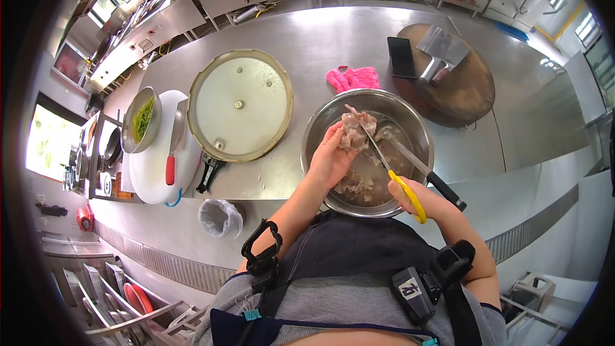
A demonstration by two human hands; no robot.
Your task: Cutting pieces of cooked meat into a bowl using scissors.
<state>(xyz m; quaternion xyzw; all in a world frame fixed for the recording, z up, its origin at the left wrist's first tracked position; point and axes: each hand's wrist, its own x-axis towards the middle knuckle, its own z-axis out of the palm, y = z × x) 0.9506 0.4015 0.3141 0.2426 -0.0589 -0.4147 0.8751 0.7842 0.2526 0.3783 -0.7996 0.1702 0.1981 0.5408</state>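
My left hand [331, 158] holds a piece of pale raw-looking meat [354, 129] above a large steel bowl [310, 129]. In my right hand [408, 194] is a pair of scissors with yellow handles [407, 192]; their blades reach to the meat. Cloudy liquid with more meat pieces [353, 187] lies in the bowl. A ladle-like utensil with a black-ended handle [444, 190] leans over the bowl's right rim, its head partly in the liquid. Behind the bowl lies a pink cloth [354, 78].
Left on the steel table [307, 33] lie a large pot lid [240, 105], a white cutting board [146, 178] with a red-handled knife [174, 144], and a bowl of green shreds [144, 122]. A round chopping block [473, 91] bears a cleaver [442, 48] and a phone [402, 57]. A lined bin [221, 218] stands below.
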